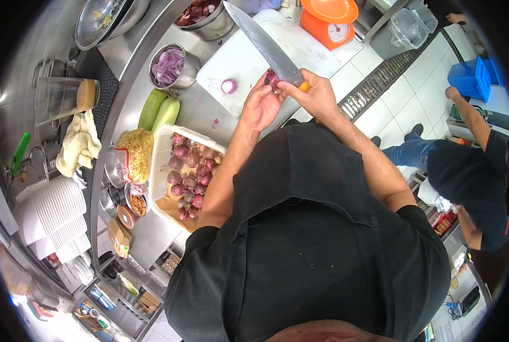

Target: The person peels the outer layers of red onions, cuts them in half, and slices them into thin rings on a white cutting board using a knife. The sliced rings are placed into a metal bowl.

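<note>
My right hand grips the yellow handle of a large chef's knife, its blade slanting up and left over the board. In my left hand is a red onion, held close to the heel of the blade. The blade and my fingers partly hide this onion. A peeled purple onion piece lies on the white cutting board. To the left of the board, a steel container holds sliced red onion.
A white plastic basket of red onions stands by my left forearm, near two green squashes. An orange kitchen scale sits beyond the board. Another steel pot holds onion peelings. A co-worker stands at right.
</note>
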A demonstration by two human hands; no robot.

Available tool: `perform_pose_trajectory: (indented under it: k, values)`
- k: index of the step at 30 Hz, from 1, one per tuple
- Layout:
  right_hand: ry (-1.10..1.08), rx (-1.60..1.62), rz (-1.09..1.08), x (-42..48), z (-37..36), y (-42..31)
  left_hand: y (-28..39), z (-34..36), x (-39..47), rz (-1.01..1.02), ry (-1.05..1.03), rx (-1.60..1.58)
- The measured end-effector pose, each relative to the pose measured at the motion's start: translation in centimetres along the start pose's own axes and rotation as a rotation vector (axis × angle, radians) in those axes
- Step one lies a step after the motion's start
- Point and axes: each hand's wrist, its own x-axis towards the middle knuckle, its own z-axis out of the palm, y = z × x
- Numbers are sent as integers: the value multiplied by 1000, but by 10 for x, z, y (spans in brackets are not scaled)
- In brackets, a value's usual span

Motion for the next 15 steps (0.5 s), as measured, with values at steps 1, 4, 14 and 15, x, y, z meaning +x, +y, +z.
perform_pose_trajectory:
  k: [1,4,14,15]
  values:
    - [0,3,0,0,0,-1,0,0,0,5,0,5]
    - [-7,13,4,0,-2,-6,1,-5,0,15,-9,34]
    - [-63,68,-5,-1,3,4,-9,-15,3,27,100,176]
    - [-53,53,-31,-1,3,2,-8,-16,4,28,108,164]
